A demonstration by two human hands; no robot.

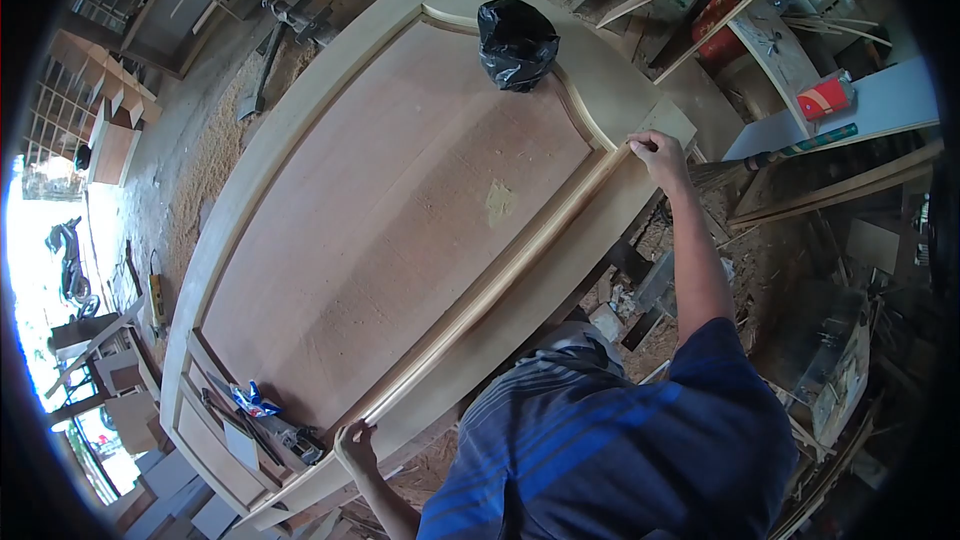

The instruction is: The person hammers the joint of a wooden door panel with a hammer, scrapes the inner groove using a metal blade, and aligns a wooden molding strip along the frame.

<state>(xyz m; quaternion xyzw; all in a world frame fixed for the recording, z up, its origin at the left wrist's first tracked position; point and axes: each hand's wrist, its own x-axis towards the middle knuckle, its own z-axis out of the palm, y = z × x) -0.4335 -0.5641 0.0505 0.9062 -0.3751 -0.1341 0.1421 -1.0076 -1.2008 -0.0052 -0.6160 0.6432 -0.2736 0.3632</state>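
Observation:
A long wooden moulding strip [492, 292] lies along the near inner edge of the large wooden door panel [330, 155]. My left hand [356, 446] is closed at the strip's lower-left end, thumb and fingers pinched at it. At the upper-right end, my right hand [658, 156] pinches the strip near the frame's corner. A black plastic bag [516, 44] rests on the panel's far right part. Close to my left hand, a metal hand tool [300, 442] and a blue-and-silver packet [254, 400] lie on the panel. A pale smear [500, 201] marks its surface.
Right of the panel are a red box [826, 97] on a pale board, a green-handled brush [800, 147] and curved wooden strips [835, 185]. A clamp [296, 20] stands at the far edge. Sawdust [215, 175] covers the floor beyond. Wooden pieces [120, 135] stand at left.

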